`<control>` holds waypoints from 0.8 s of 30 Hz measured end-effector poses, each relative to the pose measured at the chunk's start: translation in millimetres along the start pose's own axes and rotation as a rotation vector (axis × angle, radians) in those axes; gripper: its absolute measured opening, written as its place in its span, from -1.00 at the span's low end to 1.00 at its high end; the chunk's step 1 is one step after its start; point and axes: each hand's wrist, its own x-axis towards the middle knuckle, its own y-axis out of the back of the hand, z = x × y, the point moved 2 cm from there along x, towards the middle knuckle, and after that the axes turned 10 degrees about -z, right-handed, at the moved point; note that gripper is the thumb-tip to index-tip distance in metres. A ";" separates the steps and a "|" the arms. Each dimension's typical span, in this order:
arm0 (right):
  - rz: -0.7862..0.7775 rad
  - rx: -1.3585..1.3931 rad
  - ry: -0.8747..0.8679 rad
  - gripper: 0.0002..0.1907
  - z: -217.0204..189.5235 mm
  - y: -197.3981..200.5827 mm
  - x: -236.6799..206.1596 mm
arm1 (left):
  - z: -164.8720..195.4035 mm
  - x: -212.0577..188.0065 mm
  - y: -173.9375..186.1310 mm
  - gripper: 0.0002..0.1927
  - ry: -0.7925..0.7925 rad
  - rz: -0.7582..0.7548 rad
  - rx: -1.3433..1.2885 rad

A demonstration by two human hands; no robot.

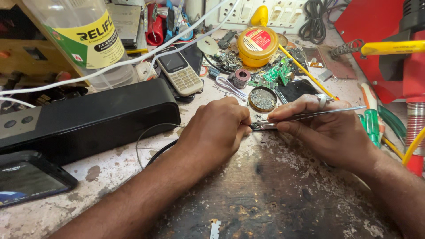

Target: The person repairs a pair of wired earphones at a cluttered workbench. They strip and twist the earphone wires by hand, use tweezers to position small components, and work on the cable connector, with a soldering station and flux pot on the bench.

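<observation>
A: Hands?
B: Two. Right hand (330, 132) grip pinches one pair of tweezers (310, 115); left hand (217, 130) pinches a small metal part (262, 127) at their tip, over the desk (265, 194).
A: Phones?
B: One keypad phone (180, 71).

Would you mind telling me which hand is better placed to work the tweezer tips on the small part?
Probably the right hand: it holds the tweezers, whose tips meet the small part. The left hand is closed at that part, apparently steadying it.
</observation>
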 end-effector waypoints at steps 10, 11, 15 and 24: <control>-0.037 -0.139 0.032 -0.82 -0.2 2.8 1.4 | -4.4 2.7 -2.6 -0.91 0.002 -0.007 -0.016; -0.037 -0.176 0.032 -0.83 -0.6 2.3 1.3 | -4.8 2.3 -2.9 -0.91 0.011 -0.016 -0.019; -0.003 -0.124 -0.028 -0.83 -2.4 0.6 1.1 | -4.9 1.6 -2.6 -0.91 -0.015 0.000 -0.010; 0.068 -0.090 -0.149 -0.79 -7.6 -1.7 1.8 | -4.3 1.5 -3.5 -0.91 -0.029 0.016 -0.009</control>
